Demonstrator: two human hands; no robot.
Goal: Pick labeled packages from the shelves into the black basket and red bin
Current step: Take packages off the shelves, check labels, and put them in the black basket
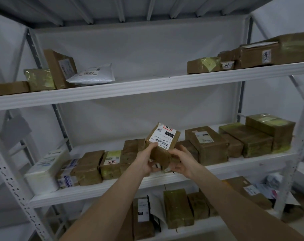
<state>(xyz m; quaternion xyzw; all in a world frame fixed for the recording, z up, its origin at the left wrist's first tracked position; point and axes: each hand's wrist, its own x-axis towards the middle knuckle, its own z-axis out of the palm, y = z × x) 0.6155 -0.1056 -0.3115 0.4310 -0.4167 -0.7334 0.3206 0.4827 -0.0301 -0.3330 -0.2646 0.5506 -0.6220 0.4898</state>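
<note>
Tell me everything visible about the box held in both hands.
A small brown taped box, held tilted before the middle shelf. Its white label faces the camera upside down, showing 010, a barcode and a red-edged sticker. The left hand grips its lower left, thumb at the label; the right hand cups its lower right.

White metal shelving with perforated uprights before a plain white wall, dim light.

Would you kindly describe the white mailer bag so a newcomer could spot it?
Look at the upper shelf, left half. Right of the tilted brown box lies a flat mailer bag. It is the only white, soft package there; its neighbours are brown.
</note>
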